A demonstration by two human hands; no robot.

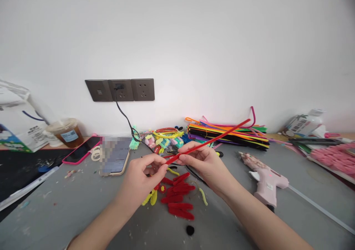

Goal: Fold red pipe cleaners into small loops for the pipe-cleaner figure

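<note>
A long red pipe cleaner (222, 135) runs between my two hands above the grey table, its free end slanting up to the right. My left hand (144, 176) pinches it near its lower end. Thumb and fingers of my right hand (202, 161) are closed on it a little further along. Beneath my hands lie several bent red pipe cleaner pieces (179, 194), partly covered from view. Yellow loops (153, 198) sit beside my left fingers, and a short pale yellow piece (203, 197) lies on the right. Closer to me is a small black pompom (190, 230).
A bundle of coloured pipe cleaners (227, 132) lies along the wall. At right rests a pink glue gun (266, 181) with a long glue stick. Two phones (83, 150) and a drink cup (66, 132) stand left. A black cord (124, 117) hangs from the wall socket (120, 90).
</note>
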